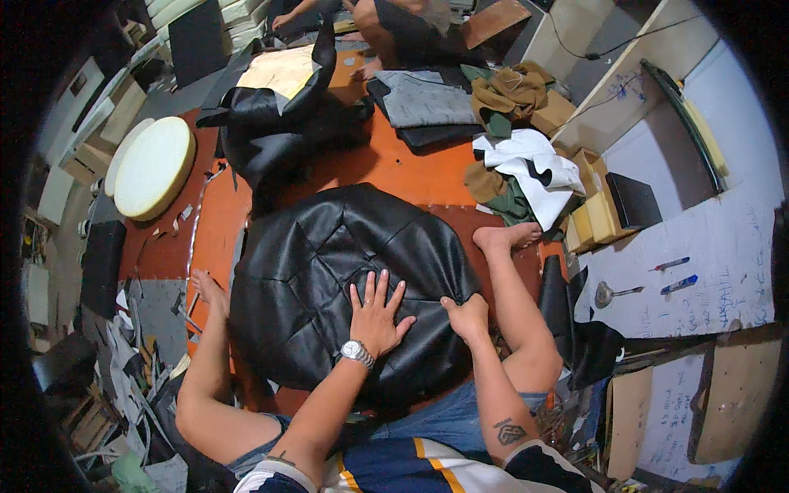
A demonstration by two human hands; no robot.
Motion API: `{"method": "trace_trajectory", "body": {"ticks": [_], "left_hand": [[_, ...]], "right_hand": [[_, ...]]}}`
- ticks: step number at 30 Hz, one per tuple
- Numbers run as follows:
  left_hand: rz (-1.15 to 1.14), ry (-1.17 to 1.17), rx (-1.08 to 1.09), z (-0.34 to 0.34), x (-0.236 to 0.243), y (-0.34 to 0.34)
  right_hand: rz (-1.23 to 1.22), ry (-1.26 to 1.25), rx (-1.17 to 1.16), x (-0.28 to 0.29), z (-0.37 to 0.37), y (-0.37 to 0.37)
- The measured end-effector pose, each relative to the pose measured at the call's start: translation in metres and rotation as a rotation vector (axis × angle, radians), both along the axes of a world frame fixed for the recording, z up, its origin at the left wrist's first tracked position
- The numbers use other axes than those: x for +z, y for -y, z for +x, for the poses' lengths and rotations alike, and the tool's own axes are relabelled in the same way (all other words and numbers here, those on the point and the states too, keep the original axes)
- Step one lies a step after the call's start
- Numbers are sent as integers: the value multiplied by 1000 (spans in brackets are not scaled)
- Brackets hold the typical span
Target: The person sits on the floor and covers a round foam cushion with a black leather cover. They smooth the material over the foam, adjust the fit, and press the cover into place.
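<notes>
Between my legs lies a large round cushion cover (pixel 288 246) of black leather-like material, with seams that form a star pattern. My left hand (pixel 376 316) presses flat on its middle, fingers spread, and a metal watch (pixel 357 352) sits on that wrist. At the right edge, my right hand (pixel 467 317) is closed round a fold of the cover. What fills the cover, and its underside, are hidden.
Round pale foam pads (pixel 156 168) lie at the left. Beyond the cover is a heap of black leather-like material (pixel 288 140). White cloth (pixel 534 164) and brown cloth (pixel 514 90) are piled at right. Pens (pixel 679 285) lie on a white board. Another person's leg (pixel 378 37) shows at the back.
</notes>
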State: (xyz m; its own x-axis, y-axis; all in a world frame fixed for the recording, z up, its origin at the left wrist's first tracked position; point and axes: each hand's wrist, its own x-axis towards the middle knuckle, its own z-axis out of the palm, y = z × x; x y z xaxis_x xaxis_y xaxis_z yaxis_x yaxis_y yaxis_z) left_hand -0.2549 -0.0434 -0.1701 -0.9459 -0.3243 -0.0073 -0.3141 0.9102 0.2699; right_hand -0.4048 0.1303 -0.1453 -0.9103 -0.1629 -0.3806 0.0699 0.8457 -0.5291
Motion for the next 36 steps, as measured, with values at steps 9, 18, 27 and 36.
{"method": "trace_trajectory", "body": {"ticks": [9,18,27,36], "left_hand": [[30,6,-1,-2,4,-9],[49,29,24,-5,4,-15],[75,14,14,-9,-9,-15],[475,-639,476,73,26,138]], "right_hand": [[-484,271,-24,-13,-19,-24],[-567,423,-285,-11,-12,-36],[-181,-702,487,10,48,12],[154,-154,771,15,95,88]]}}
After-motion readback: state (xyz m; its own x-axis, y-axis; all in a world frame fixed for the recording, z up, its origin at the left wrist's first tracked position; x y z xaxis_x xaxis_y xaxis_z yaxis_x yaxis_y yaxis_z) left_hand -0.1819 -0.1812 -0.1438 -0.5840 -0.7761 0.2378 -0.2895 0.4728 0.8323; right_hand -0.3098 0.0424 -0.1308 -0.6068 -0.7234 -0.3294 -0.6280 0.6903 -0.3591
